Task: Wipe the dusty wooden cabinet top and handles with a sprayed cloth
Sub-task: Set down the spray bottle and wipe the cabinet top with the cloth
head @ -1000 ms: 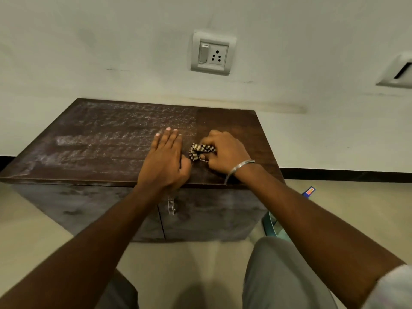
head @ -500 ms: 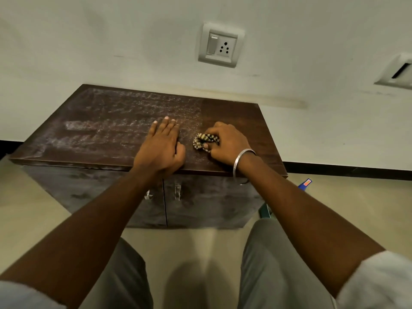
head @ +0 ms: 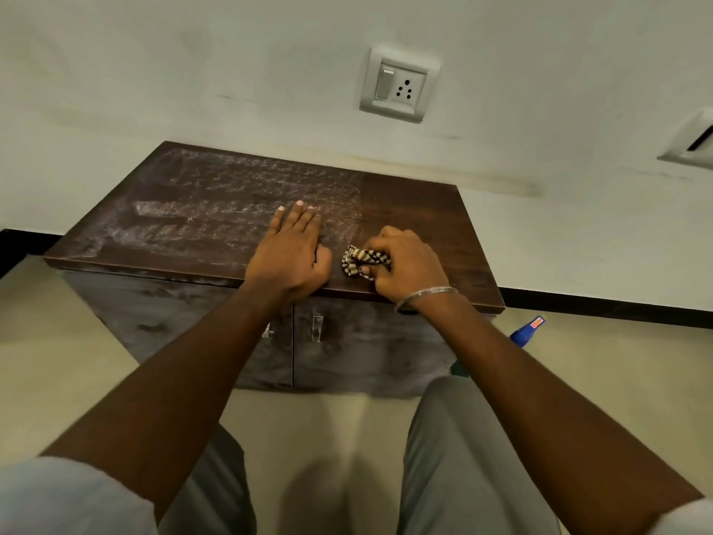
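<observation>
A low dark wooden cabinet [head: 416, 210] stands against the wall; its top is grey with dust on the left and dark and clean on the right. My left hand [head: 289, 256] lies flat on the top near the front edge, fingers straight. Just right of it, my right hand [head: 405, 264] grips a bunched checked cloth [head: 360, 259] against the top. Two metal door handles show below the edge, one handle [head: 317, 328] in full view and the other handle [head: 268, 332] partly behind my left forearm.
A blue spray bottle [head: 526, 329] lies on the tiled floor right of the cabinet. A switch-and-socket plate [head: 397, 84] sits on the wall above, another wall fitting [head: 690, 142] at far right. My knees are close in front of the cabinet doors.
The view has shifted, so the cabinet sits higher and further right in frame. Both hands stay in about the same places on the top, the right one still holding the cloth.
</observation>
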